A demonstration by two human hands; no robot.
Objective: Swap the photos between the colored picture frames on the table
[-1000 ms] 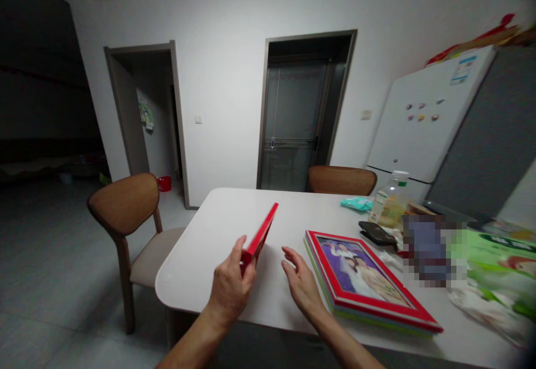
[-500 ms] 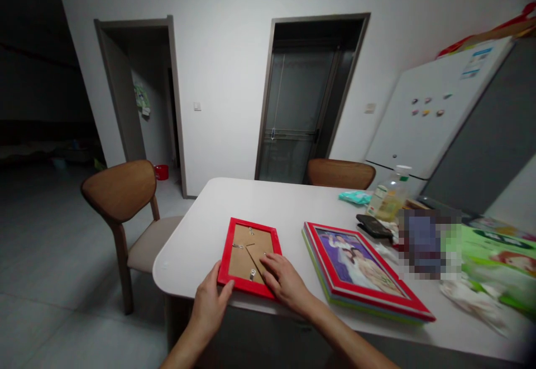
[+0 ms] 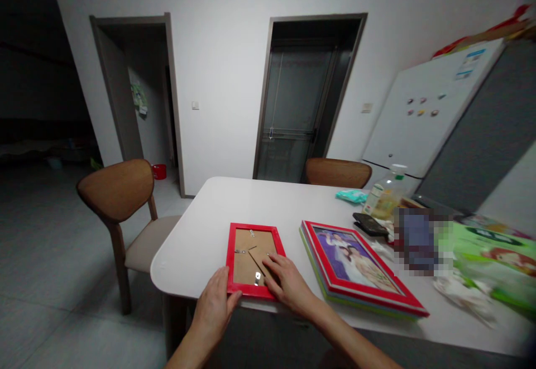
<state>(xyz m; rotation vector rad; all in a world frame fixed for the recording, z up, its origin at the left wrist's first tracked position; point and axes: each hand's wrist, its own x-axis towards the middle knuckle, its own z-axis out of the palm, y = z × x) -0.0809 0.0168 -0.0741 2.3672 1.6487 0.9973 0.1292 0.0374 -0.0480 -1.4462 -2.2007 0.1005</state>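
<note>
Red-rimmed frame (image 3: 245,290) shows its rectangular, smooth brown backing board (image 3: 245,266).

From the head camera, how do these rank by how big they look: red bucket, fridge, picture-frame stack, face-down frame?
1. Fridge
2. Picture-frame stack
3. Face-down frame
4. Red bucket

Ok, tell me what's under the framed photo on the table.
Beneath the framed photo, pale green and grey-blue edges show along its left and near sides, above the tabletop. The rest of that layer is covered, so I can't say what it is.
</note>
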